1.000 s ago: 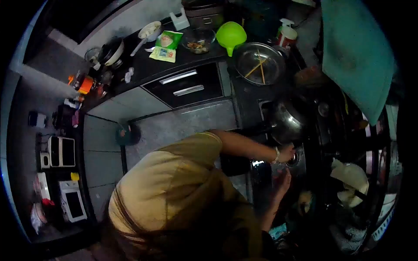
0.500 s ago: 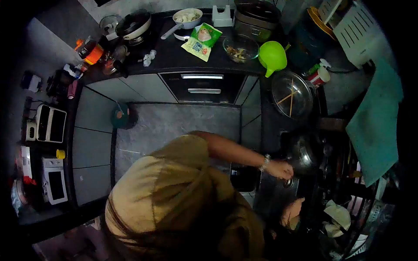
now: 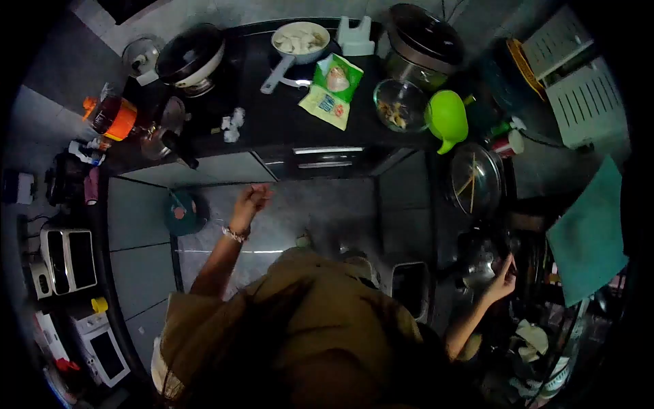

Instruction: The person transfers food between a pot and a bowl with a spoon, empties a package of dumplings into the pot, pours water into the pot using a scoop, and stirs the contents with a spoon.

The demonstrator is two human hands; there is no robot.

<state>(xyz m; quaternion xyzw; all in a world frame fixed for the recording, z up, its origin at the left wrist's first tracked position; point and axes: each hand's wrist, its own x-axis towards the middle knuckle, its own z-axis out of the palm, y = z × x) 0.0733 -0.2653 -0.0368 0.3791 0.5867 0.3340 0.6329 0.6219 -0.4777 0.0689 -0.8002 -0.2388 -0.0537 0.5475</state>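
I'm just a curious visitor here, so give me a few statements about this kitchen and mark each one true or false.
1. A bracelet circles the wrist of the left hand. True.
2. The chopsticks lie in the green bowl. False: they are at the round glassy vessel beside it.
3. The green packet lies between the white pan and the glass bowl. True.
4. The left hand grips the white pan's handle. False: it appears above the floor, away from that pan.
5. The right hand is near the metal pot. True.
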